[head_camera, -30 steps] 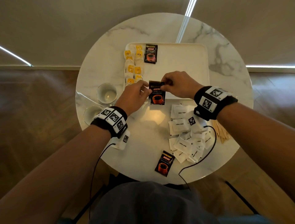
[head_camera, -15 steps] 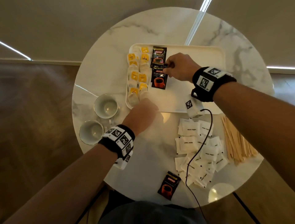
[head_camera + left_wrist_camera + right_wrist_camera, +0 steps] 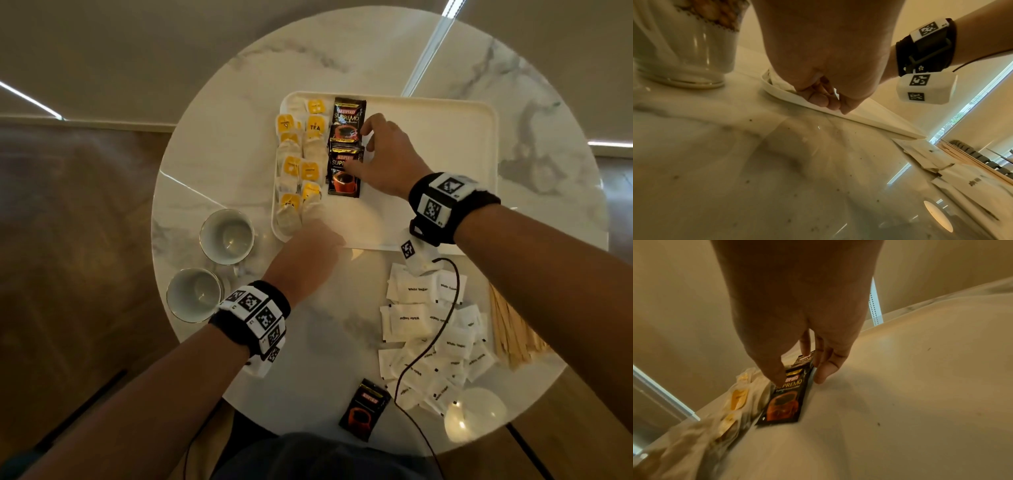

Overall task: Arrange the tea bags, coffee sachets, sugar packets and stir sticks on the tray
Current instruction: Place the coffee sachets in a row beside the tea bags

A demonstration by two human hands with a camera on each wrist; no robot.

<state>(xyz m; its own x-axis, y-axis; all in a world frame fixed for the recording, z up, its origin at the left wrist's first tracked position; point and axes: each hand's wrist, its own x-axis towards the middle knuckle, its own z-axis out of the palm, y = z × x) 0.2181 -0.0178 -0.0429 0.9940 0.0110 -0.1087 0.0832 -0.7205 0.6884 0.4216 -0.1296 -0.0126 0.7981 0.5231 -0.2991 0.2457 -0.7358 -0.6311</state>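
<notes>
A: One coffee sachet (image 3: 363, 408), loose, on the table (image 3: 212, 178) well short of the tray (image 3: 445, 164), at the near edge.
B: Next item out?
A: Sugar packets (image 3: 431, 335), a loose heap off the tray's near right corner; stir sticks (image 3: 510, 332) just beyond the heap, further from the tray.
B: Cups?
A: Two cups (image 3: 209, 265), off the tray's near left corner.
B: Left hand (image 3: 306, 255)?
A: At the tray's near rim, fingers (image 3: 818, 99) curled under, holding nothing.
B: On the tray itself?
A: Tea bags (image 3: 299, 164), two columns along its left side. Beside them two sachets end to end: near sachet (image 3: 344, 173), far sachet (image 3: 348, 120).
B: Right hand (image 3: 383, 157)?
A: Over the tray, fingers spread; thumb (image 3: 777, 374) pressing the near sachet's face, fingertips (image 3: 821, 374) at its right edge. No grip closed on it.
</notes>
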